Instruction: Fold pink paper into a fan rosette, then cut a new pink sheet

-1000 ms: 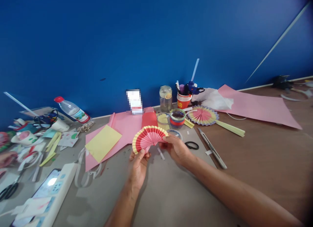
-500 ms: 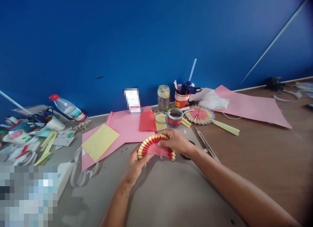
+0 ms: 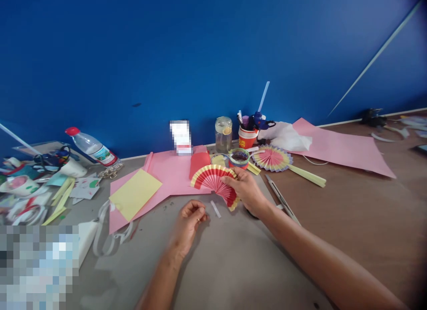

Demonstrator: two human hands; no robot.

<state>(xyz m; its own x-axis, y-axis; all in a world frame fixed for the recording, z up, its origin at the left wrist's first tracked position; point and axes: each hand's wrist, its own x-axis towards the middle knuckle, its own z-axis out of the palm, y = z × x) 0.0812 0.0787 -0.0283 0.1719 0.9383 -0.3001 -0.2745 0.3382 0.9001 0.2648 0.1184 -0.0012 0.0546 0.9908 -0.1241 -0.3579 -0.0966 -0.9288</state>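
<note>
My right hand (image 3: 247, 192) pinches a pleated red paper fan with a yellow rim (image 3: 213, 180), holding it spread above the grey table top (image 3: 230, 265). My left hand (image 3: 188, 221) rests just below and left of the fan with its fingers curled in; nothing shows in them. A small white paper strip (image 3: 215, 209) lies on the table between the two hands.
Pink paper sheets (image 3: 167, 176) with a yellow sheet (image 3: 135, 194) lie to the left. A finished pink fan on a stick (image 3: 271, 158), jar (image 3: 223, 134), red pen cup (image 3: 248, 136), tape rolls (image 3: 239, 158) and a knife (image 3: 282, 199) stand behind. A water bottle (image 3: 91, 146) and craft clutter fill the far left.
My left hand has let go of the fan and dropped to the table with curled fingers. My right hand has lifted the fan up and back, alone.
</note>
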